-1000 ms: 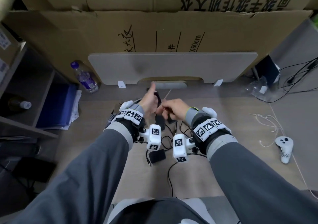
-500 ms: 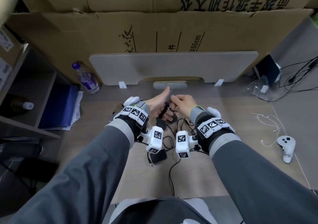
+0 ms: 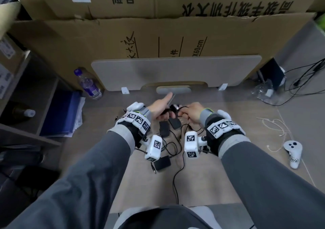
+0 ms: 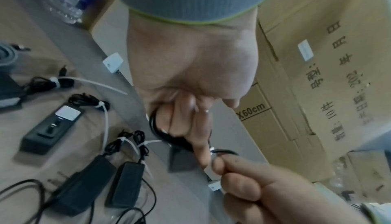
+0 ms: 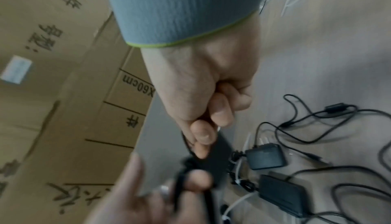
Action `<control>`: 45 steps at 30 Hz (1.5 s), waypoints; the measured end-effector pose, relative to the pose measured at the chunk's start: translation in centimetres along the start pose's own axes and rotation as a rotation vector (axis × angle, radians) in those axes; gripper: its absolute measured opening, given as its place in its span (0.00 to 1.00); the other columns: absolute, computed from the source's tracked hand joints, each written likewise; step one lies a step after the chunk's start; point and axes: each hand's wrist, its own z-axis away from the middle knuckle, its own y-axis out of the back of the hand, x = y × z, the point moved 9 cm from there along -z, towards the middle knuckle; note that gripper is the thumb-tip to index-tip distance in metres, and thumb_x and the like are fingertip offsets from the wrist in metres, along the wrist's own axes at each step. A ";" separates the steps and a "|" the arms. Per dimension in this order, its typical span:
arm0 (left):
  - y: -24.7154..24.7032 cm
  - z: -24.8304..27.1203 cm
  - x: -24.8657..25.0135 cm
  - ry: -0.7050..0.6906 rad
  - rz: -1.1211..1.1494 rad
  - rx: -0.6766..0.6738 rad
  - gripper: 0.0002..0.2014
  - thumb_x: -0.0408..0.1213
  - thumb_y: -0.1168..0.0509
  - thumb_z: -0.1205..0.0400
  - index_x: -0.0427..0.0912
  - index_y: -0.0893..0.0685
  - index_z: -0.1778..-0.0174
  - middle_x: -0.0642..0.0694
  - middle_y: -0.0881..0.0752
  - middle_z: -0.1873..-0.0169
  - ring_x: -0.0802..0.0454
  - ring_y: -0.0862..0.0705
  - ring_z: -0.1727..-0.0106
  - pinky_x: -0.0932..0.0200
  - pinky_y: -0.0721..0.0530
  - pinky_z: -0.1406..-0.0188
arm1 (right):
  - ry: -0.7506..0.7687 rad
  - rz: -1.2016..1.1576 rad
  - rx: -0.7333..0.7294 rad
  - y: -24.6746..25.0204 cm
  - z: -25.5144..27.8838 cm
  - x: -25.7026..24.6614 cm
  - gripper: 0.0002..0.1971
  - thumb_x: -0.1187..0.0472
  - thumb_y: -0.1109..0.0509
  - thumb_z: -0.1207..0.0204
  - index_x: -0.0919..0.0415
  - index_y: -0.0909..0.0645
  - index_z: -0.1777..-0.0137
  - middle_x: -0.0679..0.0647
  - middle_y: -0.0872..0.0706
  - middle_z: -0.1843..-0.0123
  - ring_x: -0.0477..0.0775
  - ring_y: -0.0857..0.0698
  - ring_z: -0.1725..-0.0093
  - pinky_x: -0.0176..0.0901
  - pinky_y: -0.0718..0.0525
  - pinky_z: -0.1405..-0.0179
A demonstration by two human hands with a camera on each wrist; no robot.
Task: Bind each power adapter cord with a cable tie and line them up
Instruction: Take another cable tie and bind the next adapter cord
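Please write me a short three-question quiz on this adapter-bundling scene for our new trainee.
1. True or false: the left hand grips a coiled black cord.
2. Multiple choice: what lies on the desk to the person's far right? A) a white handheld controller; B) a red stapler; C) a green mug.
3. Fill in: in the left wrist view, the cords of the adapters already lying on the desk are bound with ____ cable ties.

Key
1. True. The right hand pinches the same cord next to a white tie.
2. A.
3. White.
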 end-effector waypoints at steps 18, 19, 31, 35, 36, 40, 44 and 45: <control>1.0 -1.3 1.2 -0.159 -0.037 0.140 0.13 0.29 0.44 0.12 0.35 0.18 0.60 0.44 0.18 0.68 0.53 0.18 0.70 0.70 0.19 0.74 | 0.143 0.498 0.203 0.0 1.9 -2.7 0.16 0.42 0.44 0.23 0.46 0.17 0.59 0.46 0.10 0.62 0.55 0.14 0.57 0.45 0.17 0.54; 0.5 -1.2 1.0 -0.140 -0.060 0.087 0.15 0.28 0.45 0.12 0.35 0.20 0.63 0.43 0.19 0.69 0.52 0.18 0.70 0.68 0.17 0.72 | 0.151 0.473 0.293 1.0 2.1 -2.6 0.10 0.45 0.40 0.25 0.42 0.18 0.52 0.44 0.11 0.53 0.55 0.15 0.52 0.46 0.17 0.50; -1.0 -1.4 0.1 -0.115 -0.286 -0.092 0.13 0.31 0.35 0.15 0.27 0.15 0.62 0.38 0.13 0.69 0.46 0.17 0.70 0.62 0.18 0.69 | 0.270 0.638 0.131 -1.0 0.6 0.0 0.15 0.43 0.35 0.20 0.38 0.15 0.37 0.54 0.09 0.48 0.60 0.15 0.42 0.50 0.18 0.44; -0.5 -1.9 1.1 -0.181 -0.448 -0.016 0.11 0.38 0.33 0.15 0.39 0.15 0.63 0.42 0.13 0.68 0.50 0.17 0.66 0.59 0.17 0.61 | 0.242 0.504 0.077 -1.5 0.3 0.4 0.15 0.44 0.37 0.17 0.49 0.13 0.41 0.53 0.11 0.51 0.59 0.15 0.46 0.49 0.18 0.49; -0.3 -1.9 1.3 -0.189 -0.417 0.015 0.08 0.39 0.32 0.16 0.42 0.15 0.60 0.43 0.12 0.66 0.48 0.15 0.64 0.56 0.15 0.57 | 0.237 0.491 0.086 -1.4 0.2 0.4 0.15 0.44 0.37 0.17 0.49 0.13 0.42 0.52 0.11 0.52 0.60 0.15 0.46 0.48 0.19 0.51; 1.0 -2.0 -0.1 -0.124 -0.123 0.135 0.19 0.52 0.32 0.18 0.37 0.17 0.49 0.41 0.14 0.61 0.43 0.16 0.61 0.55 0.16 0.68 | 0.176 0.303 0.269 1.0 0.3 0.3 0.16 0.46 0.37 0.17 0.51 0.12 0.41 0.55 0.09 0.50 0.60 0.14 0.48 0.47 0.18 0.49; 0.1 -1.6 -0.9 -0.075 0.019 0.179 0.26 0.55 0.37 0.16 0.29 0.17 0.46 0.37 0.11 0.56 0.42 0.10 0.53 0.52 0.11 0.51 | 0.131 0.312 0.407 2.4 0.8 -0.1 0.16 0.46 0.38 0.17 0.53 0.12 0.46 0.56 0.10 0.54 0.62 0.15 0.52 0.48 0.17 0.52; -0.2 -1.8 -0.6 -0.101 0.043 0.190 0.24 0.55 0.37 0.16 0.33 0.17 0.48 0.40 0.14 0.58 0.44 0.13 0.55 0.55 0.14 0.51 | 0.130 0.355 0.406 2.4 1.0 -0.5 0.16 0.46 0.39 0.17 0.52 0.12 0.47 0.55 0.11 0.56 0.62 0.16 0.55 0.47 0.17 0.54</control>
